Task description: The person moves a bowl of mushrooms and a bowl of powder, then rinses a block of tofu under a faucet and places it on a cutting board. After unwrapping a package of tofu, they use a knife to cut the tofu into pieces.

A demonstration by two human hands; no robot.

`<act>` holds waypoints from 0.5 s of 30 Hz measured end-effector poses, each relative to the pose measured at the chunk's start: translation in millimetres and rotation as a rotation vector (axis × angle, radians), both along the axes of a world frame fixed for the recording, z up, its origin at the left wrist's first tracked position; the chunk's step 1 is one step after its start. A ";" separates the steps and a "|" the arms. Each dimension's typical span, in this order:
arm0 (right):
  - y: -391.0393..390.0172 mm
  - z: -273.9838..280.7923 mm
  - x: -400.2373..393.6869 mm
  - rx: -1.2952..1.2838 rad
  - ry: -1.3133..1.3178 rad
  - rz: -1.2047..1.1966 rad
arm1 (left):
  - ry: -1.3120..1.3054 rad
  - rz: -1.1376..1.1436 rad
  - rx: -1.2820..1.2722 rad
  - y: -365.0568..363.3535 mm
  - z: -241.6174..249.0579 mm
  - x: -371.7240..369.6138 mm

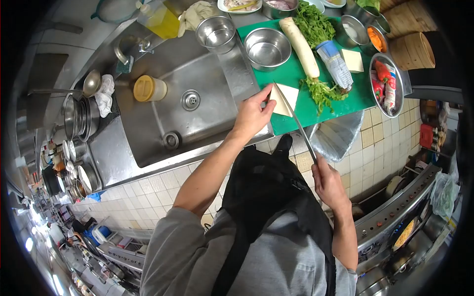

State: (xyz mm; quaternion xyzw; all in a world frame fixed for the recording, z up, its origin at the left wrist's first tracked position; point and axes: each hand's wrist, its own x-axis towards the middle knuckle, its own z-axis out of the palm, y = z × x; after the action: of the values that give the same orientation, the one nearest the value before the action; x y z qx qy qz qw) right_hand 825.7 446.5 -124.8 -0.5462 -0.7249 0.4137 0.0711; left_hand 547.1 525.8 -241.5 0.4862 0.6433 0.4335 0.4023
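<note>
My right hand is closed around the handle of a long kitchen knife. The blade slants up and left across a pale block of tofu near the front edge of the green cutting board. From the left, my left hand grips the tofu's side, fingertips at its upper left corner. How far the blade has gone into the block cannot be made out. A second tofu block lies farther back on the board, beside a blue-and-clear plastic package.
A white radish, leafy greens and a steel bowl stand on the board. Right of it is an oval tray with red peppers. The sink lies left; a plastic-lined bin is below the board.
</note>
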 end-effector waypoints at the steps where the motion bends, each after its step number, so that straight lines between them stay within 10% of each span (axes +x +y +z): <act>1: 0.1 0.0 -0.9 -0.001 -0.001 0.002 | -0.001 0.002 -0.001 -0.3 1.7 -0.4; 15: -0.3 5.4 -2.3 -0.010 -0.014 0.005 | 0.053 -0.008 0.011 0.8 10.2 -0.8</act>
State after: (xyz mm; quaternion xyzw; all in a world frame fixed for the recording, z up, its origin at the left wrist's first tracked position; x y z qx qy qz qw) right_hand 823.4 446.2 -119.4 -0.5476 -0.7246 0.4139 0.0623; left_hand 546.3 526.6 -231.3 0.5024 0.6493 0.4223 0.3842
